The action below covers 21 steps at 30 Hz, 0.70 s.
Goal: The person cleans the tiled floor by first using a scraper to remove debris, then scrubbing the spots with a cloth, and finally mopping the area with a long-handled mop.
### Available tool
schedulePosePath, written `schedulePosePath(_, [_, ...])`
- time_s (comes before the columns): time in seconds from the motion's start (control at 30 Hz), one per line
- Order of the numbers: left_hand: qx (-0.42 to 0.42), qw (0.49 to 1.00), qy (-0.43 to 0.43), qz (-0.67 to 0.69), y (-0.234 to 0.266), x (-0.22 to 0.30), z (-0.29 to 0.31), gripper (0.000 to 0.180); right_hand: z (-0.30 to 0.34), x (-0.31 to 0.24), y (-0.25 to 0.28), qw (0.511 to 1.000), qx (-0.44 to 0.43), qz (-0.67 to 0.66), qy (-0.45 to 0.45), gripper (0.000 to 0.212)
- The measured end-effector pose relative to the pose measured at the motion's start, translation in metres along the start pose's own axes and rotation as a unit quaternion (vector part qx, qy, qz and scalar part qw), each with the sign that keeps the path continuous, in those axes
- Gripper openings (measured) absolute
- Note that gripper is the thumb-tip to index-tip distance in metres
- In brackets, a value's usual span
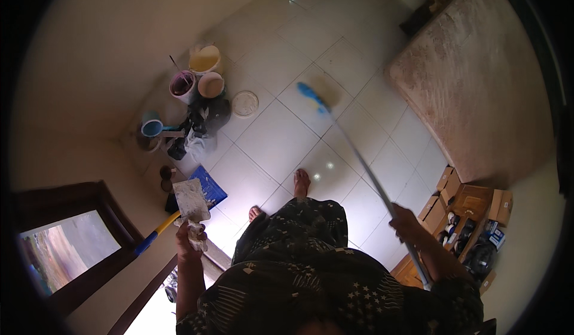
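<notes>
Left hand point(189, 244): raised on a near-upright forearm; we see its fingers closed about crumpled pale material point(197, 236) at the base of a smeared rectangular plate point(191, 200).
Blue dustpan point(213, 187): partly hidden from us by the plate.
Blue cleaning head point(309, 92): on the tiled floor point(281, 138), well ahead of the bare feet point(301, 182).
Grey shaft point(366, 163): slants from that head toward our right.
Right hand point(406, 224): held out from the body, forearm angled inward, fingers wrapped around the shaft, whose rear end runs beside the forearm.
</notes>
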<state>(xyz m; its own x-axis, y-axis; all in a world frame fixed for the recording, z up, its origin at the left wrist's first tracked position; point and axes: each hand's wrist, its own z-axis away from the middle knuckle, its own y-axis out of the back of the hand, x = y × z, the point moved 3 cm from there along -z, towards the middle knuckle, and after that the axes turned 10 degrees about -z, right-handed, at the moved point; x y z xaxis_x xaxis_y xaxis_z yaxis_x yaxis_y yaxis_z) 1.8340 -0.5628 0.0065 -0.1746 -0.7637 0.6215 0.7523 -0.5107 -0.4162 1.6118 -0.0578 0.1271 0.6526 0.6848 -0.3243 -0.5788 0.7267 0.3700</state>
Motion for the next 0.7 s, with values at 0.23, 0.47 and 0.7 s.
schedulePosePath(0.23, [-0.012,1.0,0.018,-0.011,0.076,0.02,0.026,0.031,-0.189,0.111,0.066,0.708,0.041,0.679,0.189,0.01])
schedulePosePath(0.47, [-0.002,1.0,-0.005,-0.003,0.098,0.031,0.031,0.031,0.024,0.061,-0.103,0.963,-0.04,0.267,0.01,0.044])
schedulePosePath(0.7, [-0.093,0.995,0.016,0.01,0.029,0.013,0.0,0.023,0.087,0.051,-0.121,0.965,-0.252,0.024,0.065,0.055])
